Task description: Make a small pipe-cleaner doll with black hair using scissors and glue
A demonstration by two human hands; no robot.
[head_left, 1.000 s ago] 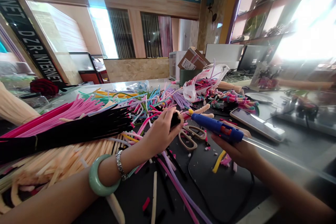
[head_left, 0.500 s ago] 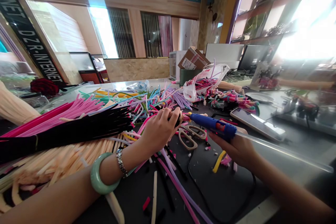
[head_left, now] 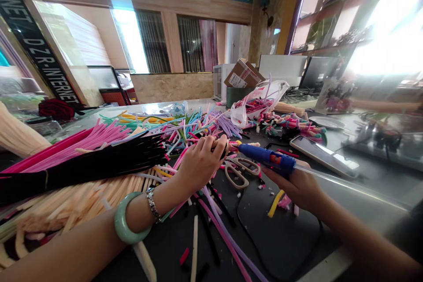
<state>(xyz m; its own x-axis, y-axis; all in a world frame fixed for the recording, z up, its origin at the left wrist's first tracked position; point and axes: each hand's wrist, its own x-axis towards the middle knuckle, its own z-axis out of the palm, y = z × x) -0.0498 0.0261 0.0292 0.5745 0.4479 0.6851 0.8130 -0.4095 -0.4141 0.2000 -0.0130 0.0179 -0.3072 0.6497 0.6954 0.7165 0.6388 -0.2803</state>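
My left hand (head_left: 205, 158) is closed around a small dark and multicoloured piece (head_left: 225, 149) of fuzzy stems, mostly covered by the fingers. A blue glue gun (head_left: 267, 157) with a long clear glue stick is gripped in my right hand (head_left: 302, 180). Its yellow tip points at the small piece, very near or touching it; I cannot tell which. Just below the tip lie beige-handled scissors (head_left: 236, 177) on the dark table. Left of my left hand is a bundle of black fuzzy stems (head_left: 89, 163).
Pink stems (head_left: 79, 144) and beige stems (head_left: 76, 202) lie at the left. A phone (head_left: 325, 155) rests at the right. A black cord (head_left: 246, 224) runs across the table near scraps. Further back are a white plastic bag (head_left: 239, 114) and a cardboard box (head_left: 243, 74).
My right hand and the glue gun have shifted very slightly to the left. My left hand stays almost in place, still holding the small piece.
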